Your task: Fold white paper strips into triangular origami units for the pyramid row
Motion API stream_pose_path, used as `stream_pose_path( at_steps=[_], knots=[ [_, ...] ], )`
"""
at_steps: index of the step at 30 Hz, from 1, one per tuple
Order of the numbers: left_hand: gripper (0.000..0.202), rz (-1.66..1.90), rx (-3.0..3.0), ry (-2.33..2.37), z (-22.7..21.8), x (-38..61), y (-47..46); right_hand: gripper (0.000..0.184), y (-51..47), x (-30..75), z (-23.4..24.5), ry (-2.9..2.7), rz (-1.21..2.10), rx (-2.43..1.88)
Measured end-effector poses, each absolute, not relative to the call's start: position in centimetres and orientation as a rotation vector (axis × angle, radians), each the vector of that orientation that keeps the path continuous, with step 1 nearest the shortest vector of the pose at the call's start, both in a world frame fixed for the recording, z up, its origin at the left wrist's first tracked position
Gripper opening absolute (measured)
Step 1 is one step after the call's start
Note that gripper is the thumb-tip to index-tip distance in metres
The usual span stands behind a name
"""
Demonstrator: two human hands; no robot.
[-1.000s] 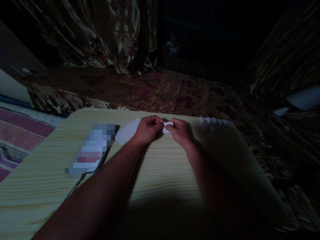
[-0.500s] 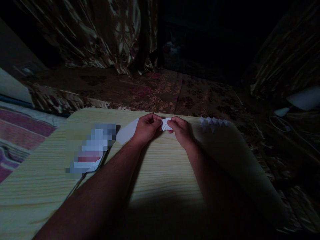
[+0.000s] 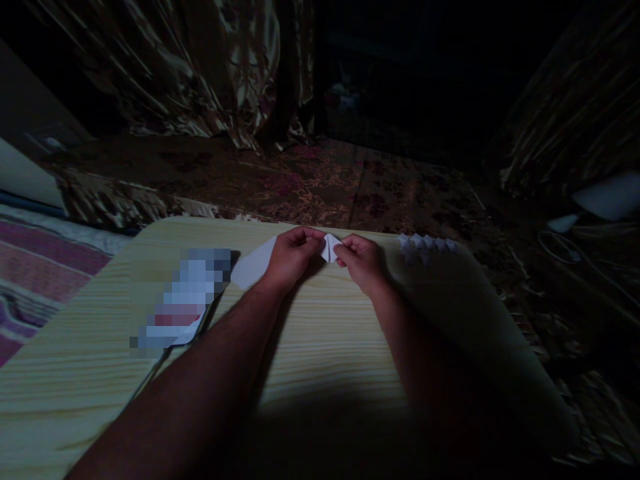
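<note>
A small piece of folded white paper (image 3: 329, 248) is pinched between my two hands above the far part of the table. My left hand (image 3: 294, 255) is closed on its left side, thumb against the fingers. My right hand (image 3: 361, 259) grips the right side between thumb and fingers. A dark crease or gap runs down the paper's face. Partly hidden behind my left hand, white paper (image 3: 254, 263) lies flat on the table. To the right of my right hand stand several small folded white paper pieces (image 3: 427, 243), grouped near the far edge.
A phone-like device (image 3: 187, 300) with a blurred-out screen lies on the light wooden table (image 3: 330, 347), left of my left forearm. Beyond the table are a patterned cloth-covered surface (image 3: 300, 180) and curtains (image 3: 240, 67). A white lamp-like object (image 3: 610, 197) with a cable sits at the right.
The folded paper between my fingers has turned and now looks pointed at the top, where it looked wider and flatter before. My hands have barely moved.
</note>
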State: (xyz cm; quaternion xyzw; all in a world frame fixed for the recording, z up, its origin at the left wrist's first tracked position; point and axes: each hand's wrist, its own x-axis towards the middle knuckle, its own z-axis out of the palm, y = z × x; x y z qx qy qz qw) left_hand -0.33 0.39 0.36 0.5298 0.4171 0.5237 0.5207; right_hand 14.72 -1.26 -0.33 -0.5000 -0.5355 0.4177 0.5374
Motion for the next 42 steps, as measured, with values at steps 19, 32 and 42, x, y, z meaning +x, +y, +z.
stream_pose_path(
  at_steps=[19, 32, 42],
  knots=[
    [0.033, 1.126, 1.290, 0.971, 0.53, -0.50, 0.32, 0.025, -1.11, 14.91, -0.08, -1.134, 0.985, -1.147],
    [0.032, 1.115, 1.285, 0.951, 0.48, -0.41, 0.36, 0.019, -1.09, 14.45, -0.41, -1.229, 0.873, -1.165],
    [0.029, 1.013, 1.344, 1.002, 0.22, -0.43, 0.21, 0.012, -1.16, 14.31, -0.68, -1.279, 0.757, -1.149]
  ],
)
